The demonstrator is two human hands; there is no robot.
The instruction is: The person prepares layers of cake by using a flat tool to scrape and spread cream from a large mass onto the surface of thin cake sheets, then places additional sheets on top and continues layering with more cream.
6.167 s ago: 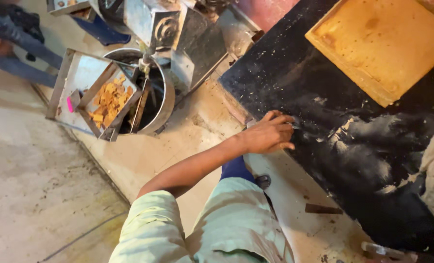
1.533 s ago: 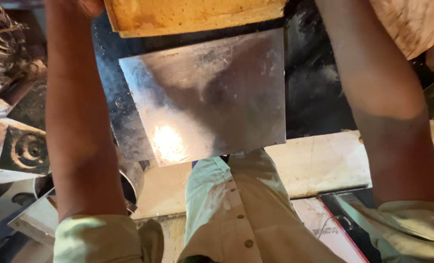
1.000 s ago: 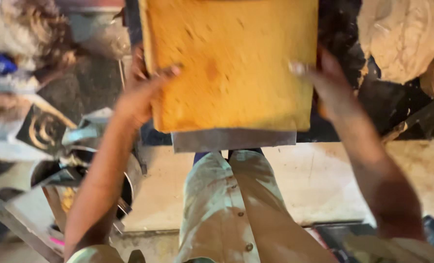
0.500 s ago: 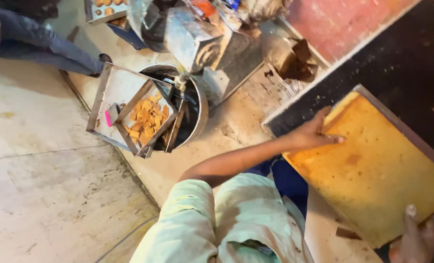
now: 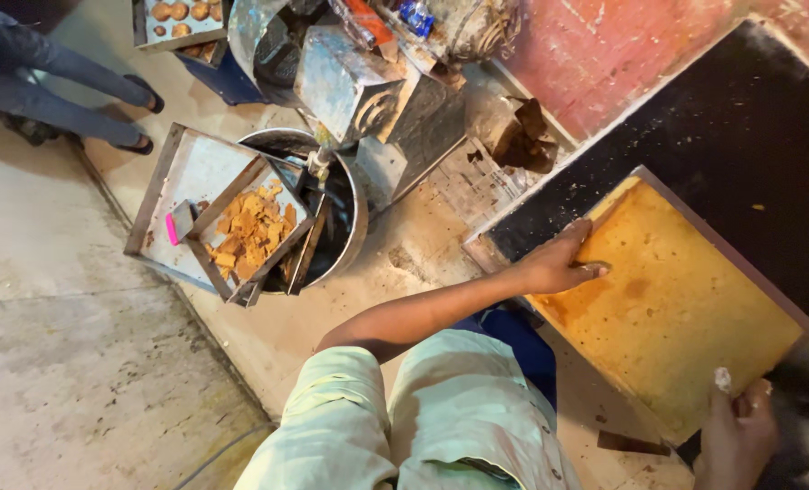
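The person holds a large yellow-orange tray (image 5: 668, 299), a flat square slab with a thin dark rim, at two opposite sides. It lies tilted across a black tabletop (image 5: 740, 136), its corners pointing roughly up-left and down-right in the head view, so it reads as a diamond. Being close to square, it has no clear long axis; the line between the two grips runs from upper left to lower right.

The left hand (image 5: 559, 263) rests on the tray's upper-left edge, fingers spread flat over the yellow face and thumb hooked round the rim, a loose open clasp and no fist. The arm reaches out from the body across a pale stone ledge (image 5: 404, 263). The right hand (image 5: 736, 426) is at the tray's lower-right corner, at the bottom of the frame; its fingers curl on the edge, closed on the tray, with a scrap of white at a fingertip. Both hands touch the tray, and neither is clearly the nearer.

To the left, on the floor (image 5: 78, 363), well apart from the tray, a round metal basin (image 5: 345, 213) holds dark liquid. A wooden-framed tray of orange pieces (image 5: 250, 231) rests over its rim, beside a bare metal tray (image 5: 182, 191). A grey metal machine (image 5: 350, 86) stands just behind the basin. Another person's legs (image 5: 50, 82) show at top left.
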